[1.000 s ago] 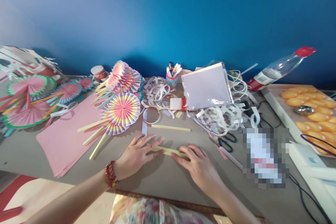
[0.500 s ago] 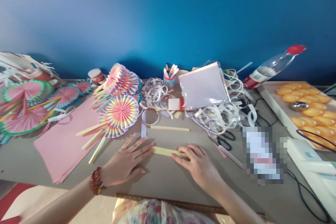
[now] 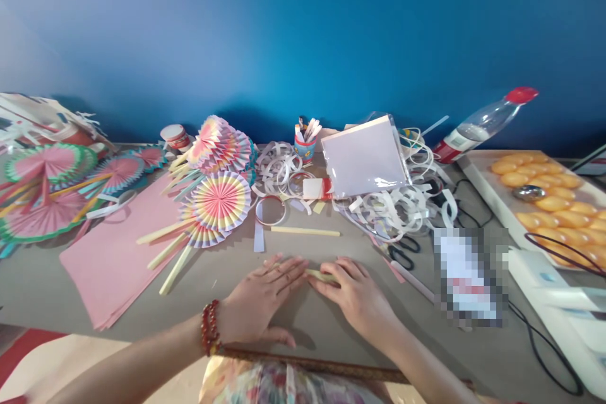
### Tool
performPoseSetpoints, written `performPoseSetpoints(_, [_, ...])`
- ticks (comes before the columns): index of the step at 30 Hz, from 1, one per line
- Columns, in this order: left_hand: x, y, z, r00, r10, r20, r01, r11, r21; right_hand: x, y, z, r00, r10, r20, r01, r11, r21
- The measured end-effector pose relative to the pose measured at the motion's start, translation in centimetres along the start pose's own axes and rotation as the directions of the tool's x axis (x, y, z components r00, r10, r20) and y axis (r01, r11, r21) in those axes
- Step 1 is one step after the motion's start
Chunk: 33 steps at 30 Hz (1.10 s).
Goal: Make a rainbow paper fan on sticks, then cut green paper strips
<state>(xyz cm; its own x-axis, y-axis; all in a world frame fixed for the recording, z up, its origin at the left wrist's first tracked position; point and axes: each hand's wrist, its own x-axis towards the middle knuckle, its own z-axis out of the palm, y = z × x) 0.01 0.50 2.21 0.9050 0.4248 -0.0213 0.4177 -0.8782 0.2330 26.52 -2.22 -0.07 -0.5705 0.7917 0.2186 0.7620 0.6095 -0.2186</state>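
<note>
1. Yellow strip [image 3: 320, 275]: smooth, matt paper.
2. Round fan [image 3: 221, 200]: matt paper, crisply pleated.
3. Pink sheets [image 3: 111, 252]: smooth, matt paper.
4. Flat sleeve [image 3: 363, 158]: clear plastic, glossy with glare.
5. Bottle [image 3: 488, 125]: clear, shiny plastic.
6. Bracelet [image 3: 210, 328]: glossy beads.
7. Table [image 3: 42, 287]: smooth, matt.
8. Wall [image 3: 303, 31]: smooth, faint sheen.

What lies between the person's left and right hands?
In the head view: a pale yellow strip, partly hidden by the left hand and right hand.

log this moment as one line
left grip: flat over yellow strip | right grip: fingers at strip's right end | second yellow strip: lying beyond | paper fans: left
</note>
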Motion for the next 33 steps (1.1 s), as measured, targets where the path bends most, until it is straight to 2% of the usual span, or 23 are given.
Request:
performPoseSetpoints(7, [0.0,-1.1,1.1,0.998,0.007,0.063,0.0,0.993,-0.119,-0.5,-0.2,0.1,0.999,0.018,0.035,-0.018,1.0,-0.001])
performPoseSetpoints(12, [0.1,-1.0,1.1,0.999,0.008,0.036,-0.004,0.994,-0.113,-1.7,-0.1,0.4,0.999,0.045,-0.012,-0.045,0.999,-0.011])
performPoseSetpoints(16, [0.1,-0.9,1.2,0.998,-0.002,0.055,0.007,0.995,-0.097,-3.6,0.3,0.5,0.993,0.107,-0.056,-0.107,0.994,0.0])
performPoseSetpoints(20, [0.1,-0.9,1.0,0.998,-0.009,0.055,0.014,0.996,-0.088,-6.1,1.0,-0.4,0.97,0.215,-0.11,-0.216,0.976,0.0])
performPoseSetpoints(23, [0.1,-0.8,0.9,0.999,-0.004,0.038,0.008,0.996,-0.093,-6.9,1.0,-1.5,0.958,0.244,-0.147,-0.247,0.969,-0.001])
performPoseSetpoints(27, [0.1,-0.8,0.7,1.0,0.008,0.011,-0.007,0.995,-0.104,-4.8,0.0,-1.7,0.944,0.277,-0.177,-0.269,0.961,0.065])
performPoseSetpoints(30, [0.1,-0.9,0.5,1.0,0.006,-0.001,-0.006,0.993,-0.121,-2.0,-1.0,-0.7,0.976,0.203,-0.081,-0.192,0.974,0.123])
performPoseSetpoints(33, [0.0,-0.9,0.6,1.0,-0.003,0.004,0.004,0.989,-0.146,-0.1,-1.3,0.2,0.987,0.159,-0.016,-0.157,0.983,0.098])
